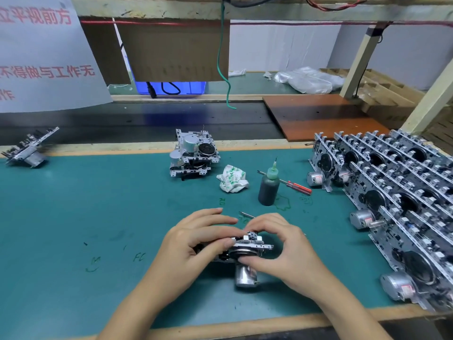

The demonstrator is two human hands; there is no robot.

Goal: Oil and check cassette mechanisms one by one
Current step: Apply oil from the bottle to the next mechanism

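Observation:
A metal cassette mechanism (247, 251) with a silver motor underneath sits low over the green mat, held between both hands. My left hand (196, 239) grips its left side, fingers over the top and thumb on the front. My right hand (277, 244) grips its right side, thumb pressing the flywheel face. A thin metal tool tip (246, 214) pokes out behind my right fingers. A dark oil bottle (269, 186) with a green needle cap stands behind the hands. Two stacked mechanisms (193, 153) sit mid-table.
Rows of several mechanisms (392, 192) lean together along the right side. A crumpled cloth (232, 179) and a red-handled screwdriver (291, 184) lie near the bottle. Another mechanism (27, 150) lies at the far left. A conveyor belt (147, 121) runs behind the mat.

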